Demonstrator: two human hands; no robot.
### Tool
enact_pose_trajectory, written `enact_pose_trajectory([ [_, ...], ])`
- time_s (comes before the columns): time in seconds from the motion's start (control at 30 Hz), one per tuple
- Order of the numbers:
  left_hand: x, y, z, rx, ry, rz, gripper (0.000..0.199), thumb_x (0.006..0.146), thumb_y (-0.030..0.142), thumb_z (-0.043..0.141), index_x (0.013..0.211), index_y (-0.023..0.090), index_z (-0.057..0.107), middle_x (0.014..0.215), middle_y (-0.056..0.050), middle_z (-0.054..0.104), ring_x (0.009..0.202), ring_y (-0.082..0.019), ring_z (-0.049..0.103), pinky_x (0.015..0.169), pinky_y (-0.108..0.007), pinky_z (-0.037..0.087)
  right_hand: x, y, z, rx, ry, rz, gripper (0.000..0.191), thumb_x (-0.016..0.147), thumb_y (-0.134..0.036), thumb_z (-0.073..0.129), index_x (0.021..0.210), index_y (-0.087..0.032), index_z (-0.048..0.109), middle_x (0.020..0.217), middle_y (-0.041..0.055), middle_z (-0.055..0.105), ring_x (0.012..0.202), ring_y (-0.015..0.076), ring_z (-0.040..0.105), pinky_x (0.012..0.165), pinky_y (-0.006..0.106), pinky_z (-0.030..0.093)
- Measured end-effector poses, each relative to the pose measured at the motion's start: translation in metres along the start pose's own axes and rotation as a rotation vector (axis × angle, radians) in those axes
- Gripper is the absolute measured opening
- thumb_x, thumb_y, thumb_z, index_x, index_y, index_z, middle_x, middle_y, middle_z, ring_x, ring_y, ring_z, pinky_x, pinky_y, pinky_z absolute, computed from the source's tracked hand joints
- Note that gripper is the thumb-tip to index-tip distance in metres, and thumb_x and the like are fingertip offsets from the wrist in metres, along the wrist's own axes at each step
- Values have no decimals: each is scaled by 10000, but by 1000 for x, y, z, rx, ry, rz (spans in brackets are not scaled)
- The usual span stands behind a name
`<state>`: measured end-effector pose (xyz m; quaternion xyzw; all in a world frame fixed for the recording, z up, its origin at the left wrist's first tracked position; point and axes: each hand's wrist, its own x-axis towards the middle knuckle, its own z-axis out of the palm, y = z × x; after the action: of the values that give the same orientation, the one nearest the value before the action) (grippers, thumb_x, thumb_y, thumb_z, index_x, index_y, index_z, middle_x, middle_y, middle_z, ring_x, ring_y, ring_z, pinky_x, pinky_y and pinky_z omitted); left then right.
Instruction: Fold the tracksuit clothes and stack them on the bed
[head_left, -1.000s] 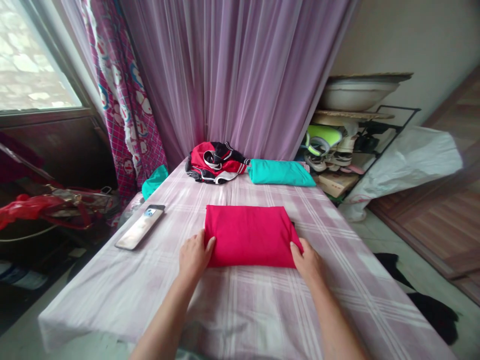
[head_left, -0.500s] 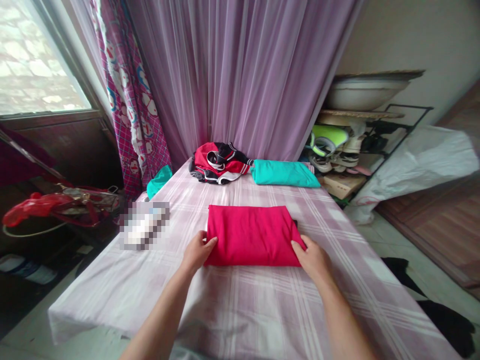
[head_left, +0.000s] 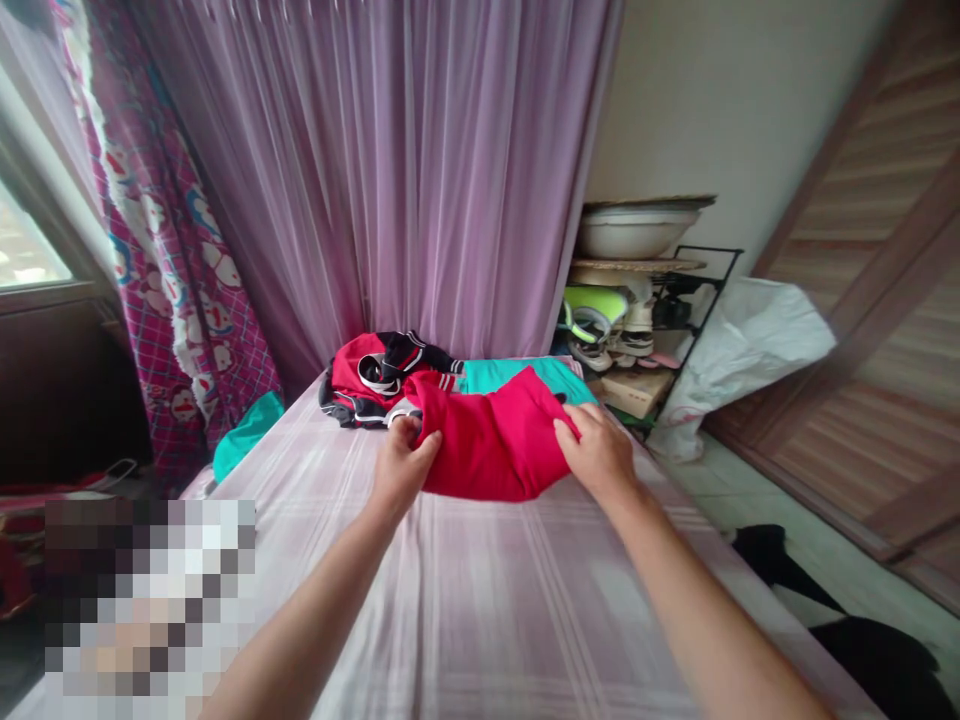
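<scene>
A folded red cloth (head_left: 491,440) hangs slightly bent between both hands, over the far part of the bed. My left hand (head_left: 405,465) pinches its left end, thumb on top. Its right end is gripped by my right hand (head_left: 600,455). Behind it lies a folded teal cloth (head_left: 487,374), partly covered by the red one. A crumpled red, black and white garment (head_left: 352,372) sits at the back left, close to the red cloth's left corner.
Purple curtains (head_left: 390,200) hang behind the bed sheet (head_left: 480,620). On the right stand a rack with a basin (head_left: 637,232) and shoes, and a white plastic bag (head_left: 757,350). A teal cloth (head_left: 244,435) lies at the left edge; a blurred patch covers the lower left.
The red cloth has been lifted and moved forward toward the teal cloth, with both hands still on it. The camera view has turned to the right.
</scene>
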<state>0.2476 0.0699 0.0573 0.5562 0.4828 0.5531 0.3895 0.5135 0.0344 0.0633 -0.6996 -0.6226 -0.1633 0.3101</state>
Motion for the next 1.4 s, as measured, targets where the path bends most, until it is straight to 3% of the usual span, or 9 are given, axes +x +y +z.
enact_pose_trajectory([
  [0.2, 143, 17, 82, -127, -17, 106, 290, 774, 353, 690, 958, 211, 517, 871, 5, 669, 799, -139, 663, 702, -239, 523, 135, 56, 13, -67, 220, 120, 390, 919, -331, 443, 1175, -146, 671, 1123, 158, 666, 1020, 296, 609, 847, 374, 468],
  [0.3, 187, -8, 114, -31, -47, -18, 351, 790, 362, 709, 1048, 196, 538, 1015, -60, 696, 880, -166, 685, 732, -257, 531, 175, 85, 40, -80, 121, 304, 455, 933, -355, 441, 1303, -140, 598, 1184, 177, 665, 1067, 307, 615, 886, 401, 467],
  [0.4, 191, -58, 124, 56, -89, -146, 438, 724, 311, 775, 1074, 172, 552, 1080, -129, 696, 887, -205, 699, 715, -290, 533, 169, 112, 86, -42, -66, 470, 538, 940, -372, 445, 1409, -112, 501, 1289, 196, 630, 1150, 300, 599, 949, 401, 455],
  [0.6, 127, -135, 84, 125, -170, -236, 386, 680, 313, 769, 1014, 204, 608, 1148, -124, 711, 1011, -234, 691, 840, -347, 544, 75, 129, 164, -6, -285, 551, 533, 946, -325, 433, 1413, -80, 507, 1388, 198, 577, 1257, 275, 556, 1020, 364, 434],
  [0.77, 72, -150, 39, 23, -201, -88, 407, 692, 467, 719, 1008, 218, 657, 1029, -62, 741, 974, -219, 698, 911, -392, 544, 32, 104, 165, 46, -219, 541, 476, 925, -284, 461, 1357, -132, 588, 1300, 159, 655, 1211, 264, 602, 1028, 353, 437],
  [0.9, 46, -147, 25, -86, -129, -88, 464, 691, 562, 706, 989, 208, 675, 956, -55, 741, 854, -199, 712, 802, -362, 583, 13, 79, 154, 185, -163, 625, 492, 885, -277, 461, 1320, -115, 624, 1227, 165, 694, 1144, 285, 643, 977, 379, 479],
  [1.1, 43, -134, 13, -73, 17, -74, 499, 692, 619, 683, 940, 187, 677, 825, -44, 723, 661, -165, 689, 639, -309, 566, -32, 24, 156, 389, -71, 671, 466, 820, -321, 449, 1168, -169, 720, 1097, 133, 747, 983, 275, 704, 859, 385, 536],
  [1.23, 53, -143, -10, 12, 152, 14, 468, 728, 605, 635, 951, 195, 669, 811, -37, 712, 668, -168, 682, 650, -307, 553, -60, -20, 166, 546, -30, 560, 464, 797, -375, 440, 1098, -190, 740, 1073, 108, 760, 973, 257, 712, 848, 370, 553],
  [1.4, 89, -142, -46, 410, 247, 175, 329, 833, 461, 530, 979, 218, 697, 891, -58, 718, 770, -194, 672, 697, -315, 534, -68, -38, 167, 627, -105, 422, 414, 779, -390, 454, 995, -216, 761, 1049, 79, 770, 1009, 236, 711, 929, 363, 540],
])
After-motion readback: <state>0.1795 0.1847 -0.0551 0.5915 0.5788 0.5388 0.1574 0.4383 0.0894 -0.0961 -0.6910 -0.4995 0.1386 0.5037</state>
